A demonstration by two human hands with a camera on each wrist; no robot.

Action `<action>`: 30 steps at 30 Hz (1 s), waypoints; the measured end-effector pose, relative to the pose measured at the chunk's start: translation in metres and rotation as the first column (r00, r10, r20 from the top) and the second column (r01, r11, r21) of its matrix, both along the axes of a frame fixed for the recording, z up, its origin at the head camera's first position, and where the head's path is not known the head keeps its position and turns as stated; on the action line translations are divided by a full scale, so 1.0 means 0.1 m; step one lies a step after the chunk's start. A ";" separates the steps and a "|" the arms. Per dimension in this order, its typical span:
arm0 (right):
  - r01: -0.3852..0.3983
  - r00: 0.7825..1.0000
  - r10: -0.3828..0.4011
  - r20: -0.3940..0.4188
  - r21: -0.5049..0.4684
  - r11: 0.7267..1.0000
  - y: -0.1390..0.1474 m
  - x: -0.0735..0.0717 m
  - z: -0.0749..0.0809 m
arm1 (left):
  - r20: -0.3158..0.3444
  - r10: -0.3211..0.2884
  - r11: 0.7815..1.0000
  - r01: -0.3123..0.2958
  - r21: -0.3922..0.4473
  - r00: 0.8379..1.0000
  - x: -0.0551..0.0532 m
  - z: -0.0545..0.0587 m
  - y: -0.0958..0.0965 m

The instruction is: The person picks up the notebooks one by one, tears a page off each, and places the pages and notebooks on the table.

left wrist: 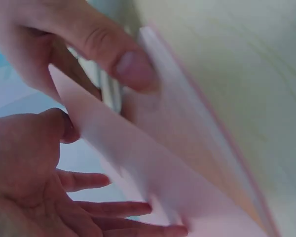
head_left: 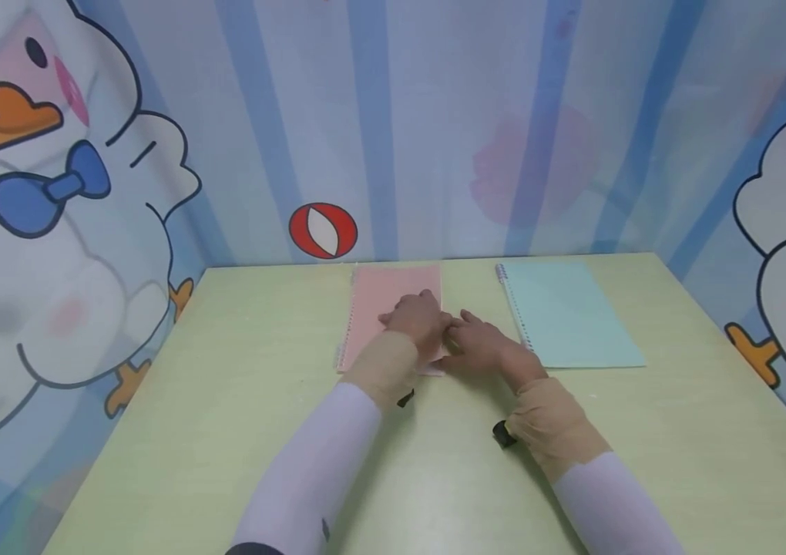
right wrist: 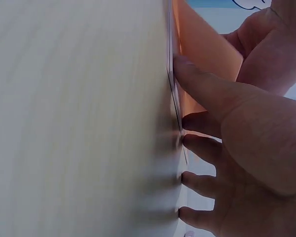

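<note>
A pink spiral notebook [head_left: 372,297] lies on the table, its coil along the left side. Its front cover [left wrist: 138,148] is lifted away from the pages at the right side. Over the notebook is my left hand [head_left: 414,320]; its outstretched fingers [left wrist: 113,208] touch the outer face of the cover. At the notebook's right edge is my right hand [head_left: 479,343]. The right thumb [left wrist: 135,69] presses on the pages inside, while the other fingers [right wrist: 202,148] extend along the edge near the tabletop. The right index finger is partly hidden.
A light blue-green spiral notebook [head_left: 573,316] lies closed to the right of the hands. The pale yellow table [head_left: 268,324] meets a cartoon-printed backdrop [head_left: 421,139] at the back and sides.
</note>
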State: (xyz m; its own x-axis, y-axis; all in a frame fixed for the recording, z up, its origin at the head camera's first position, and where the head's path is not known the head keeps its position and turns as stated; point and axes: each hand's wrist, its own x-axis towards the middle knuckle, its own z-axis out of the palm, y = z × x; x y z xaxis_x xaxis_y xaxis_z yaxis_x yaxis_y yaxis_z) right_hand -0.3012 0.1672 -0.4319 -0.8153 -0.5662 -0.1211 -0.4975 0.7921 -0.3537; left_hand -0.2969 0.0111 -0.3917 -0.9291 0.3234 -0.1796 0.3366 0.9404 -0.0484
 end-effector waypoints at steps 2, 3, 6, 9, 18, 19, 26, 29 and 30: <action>0.006 1.000 -0.006 0.010 -0.005 1.000 -0.01 0.00 0.00 | -0.004 0.042 0.996 -0.041 0.080 0.999 0.00 0.03 -0.01; 0.007 1.000 -0.007 0.015 -0.005 1.000 -0.02 0.00 0.00 | 0.000 0.079 0.986 -0.078 0.149 0.997 -0.02 0.04 -0.01; 0.016 1.000 -0.016 0.024 0.005 1.000 -0.03 0.00 0.01 | -0.045 0.159 0.949 -0.141 0.282 0.986 -0.12 0.11 0.00; 0.015 0.999 -0.016 0.032 0.019 1.000 -0.04 0.00 0.02 | -0.124 0.205 0.935 -0.156 0.319 0.971 -0.21 0.26 0.00; 0.016 0.998 -0.018 0.063 0.038 0.999 -0.05 -0.02 0.02 | -0.247 0.255 0.956 -0.206 0.207 0.935 -0.17 0.83 -0.33; 0.012 0.998 -0.014 0.058 0.042 0.999 -0.05 -0.02 0.02 | -0.256 0.256 0.958 -0.209 0.195 0.932 -0.18 0.88 -0.39; 0.014 0.998 -0.017 0.064 0.041 0.999 -0.04 -0.03 0.02 | -0.218 0.318 0.932 -0.262 0.252 0.923 -0.15 1.11 -0.83; 0.010 0.998 -0.012 0.063 0.039 0.999 -0.04 -0.02 0.02 | -0.196 0.364 0.906 -0.297 0.302 0.911 -0.15 1.16 -1.08; 0.006 0.998 -0.008 0.061 0.039 0.999 -0.04 -0.01 0.02 | -0.176 0.386 0.891 -0.317 0.324 0.906 -0.15 1.17 -1.17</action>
